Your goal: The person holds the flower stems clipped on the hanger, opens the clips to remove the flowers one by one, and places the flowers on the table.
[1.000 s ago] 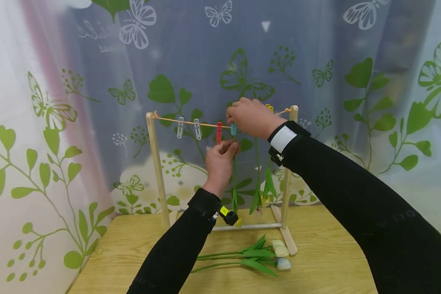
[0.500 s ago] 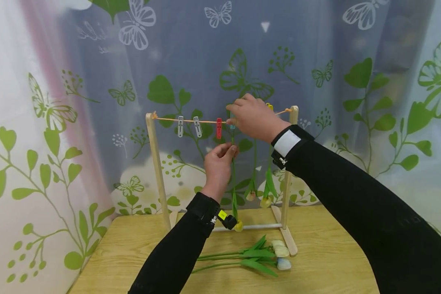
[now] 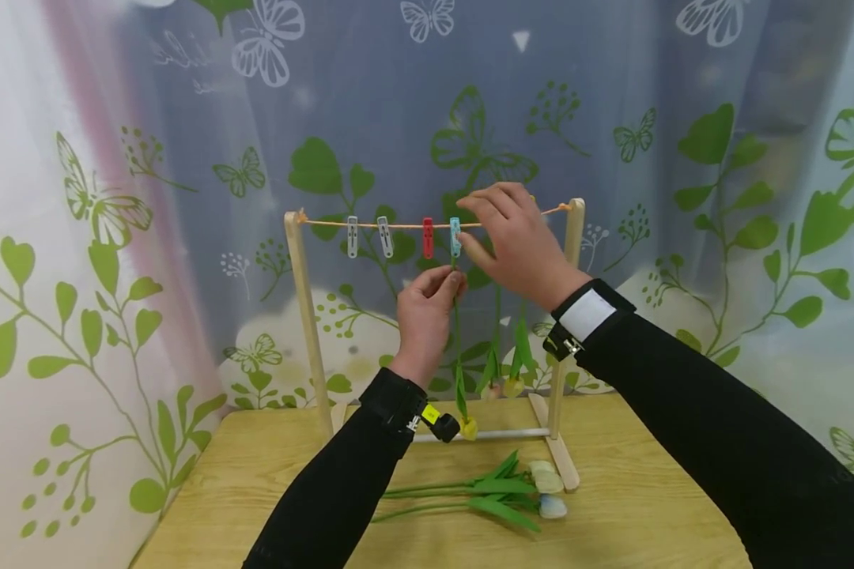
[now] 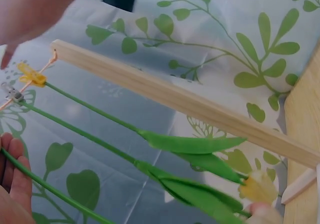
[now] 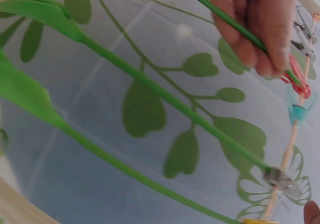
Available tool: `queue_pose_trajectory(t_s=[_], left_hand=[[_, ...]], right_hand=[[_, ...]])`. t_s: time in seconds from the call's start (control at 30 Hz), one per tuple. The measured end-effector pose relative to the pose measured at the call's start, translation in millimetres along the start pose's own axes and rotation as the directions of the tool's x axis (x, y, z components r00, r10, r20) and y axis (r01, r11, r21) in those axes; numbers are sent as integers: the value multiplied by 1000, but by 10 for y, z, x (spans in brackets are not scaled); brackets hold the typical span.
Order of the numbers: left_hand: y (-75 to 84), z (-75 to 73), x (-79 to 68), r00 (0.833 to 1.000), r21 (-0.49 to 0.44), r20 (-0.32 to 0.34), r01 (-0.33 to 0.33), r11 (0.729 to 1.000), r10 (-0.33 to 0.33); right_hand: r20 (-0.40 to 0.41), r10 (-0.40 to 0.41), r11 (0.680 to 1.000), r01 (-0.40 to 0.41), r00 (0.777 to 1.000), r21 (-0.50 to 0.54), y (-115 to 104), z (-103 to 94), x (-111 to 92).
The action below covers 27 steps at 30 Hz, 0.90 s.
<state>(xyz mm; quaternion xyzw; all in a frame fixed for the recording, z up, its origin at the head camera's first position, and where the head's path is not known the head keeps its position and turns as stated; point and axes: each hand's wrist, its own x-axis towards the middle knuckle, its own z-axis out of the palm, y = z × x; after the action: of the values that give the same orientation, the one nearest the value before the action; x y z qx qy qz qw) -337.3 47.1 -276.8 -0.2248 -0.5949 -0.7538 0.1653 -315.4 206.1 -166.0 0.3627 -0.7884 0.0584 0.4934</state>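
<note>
My left hand pinches the green stem of a yellow tulip, which hangs bloom down. The top of that stem comes up right at a light-blue clothespin on the orange string. Beside this clothespin, my right hand is held with fingers extended and apart, nothing in its grasp. The right wrist view shows the blue clothespin on the string and the stem end near the red clothespin. Two more tulips hang upside down farther right, one from a yellow clothespin, one from a grey clothespin.
A wooden frame with two posts carries the string above the table. Two pale clothespins and a red one sit to the left. Several tulips with white and blue blooms lie on the table in front. A patterned curtain stands behind.
My right hand has let go of the blue clothespin and drawn back to the right, its fingers spreading. The left hand keeps its pinch on the stem, nearly in place.
</note>
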Motion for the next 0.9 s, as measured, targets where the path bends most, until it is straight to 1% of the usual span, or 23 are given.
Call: queue_pose_trajectory(t_s=[0.13,0.23,0.3,0.4,0.5,0.57,0.63,0.8,0.9], left_hand=[[8,14,-16,1000,14,-3,-9,1000,9],[32,24,-49,1000,7,2,-7,1000,7],[80,33,-82,1000,-6,2,2,1000,-2],[198,50,-137,1000,-28,2,10,1000,-10],[311,75,-162,1000,-35,5,4,999,-4],[341,85,-148,1000,-45,7,-9,999,9],[332,88,-121,1000,-61,8,-21,998,21],[251,94,-53,999,-109,-4,-49,993,49],[248,118,-36,997,-135,-8,-75,988,75]], right_hand=[[7,43,995,-44,999,88,-42,66,-226],[18,81,983,-82,997,163,-103,126,-409],[17,114,973,-115,993,198,-146,170,-519],[26,175,955,-176,984,239,-220,225,-663],[42,229,939,-233,972,255,-280,283,-774],[57,258,930,-264,964,257,-310,322,-827],[78,290,918,-300,954,260,-341,366,-878],[154,356,883,-386,922,269,-430,492,-1031],[192,388,863,-428,902,269,-470,569,-1120]])
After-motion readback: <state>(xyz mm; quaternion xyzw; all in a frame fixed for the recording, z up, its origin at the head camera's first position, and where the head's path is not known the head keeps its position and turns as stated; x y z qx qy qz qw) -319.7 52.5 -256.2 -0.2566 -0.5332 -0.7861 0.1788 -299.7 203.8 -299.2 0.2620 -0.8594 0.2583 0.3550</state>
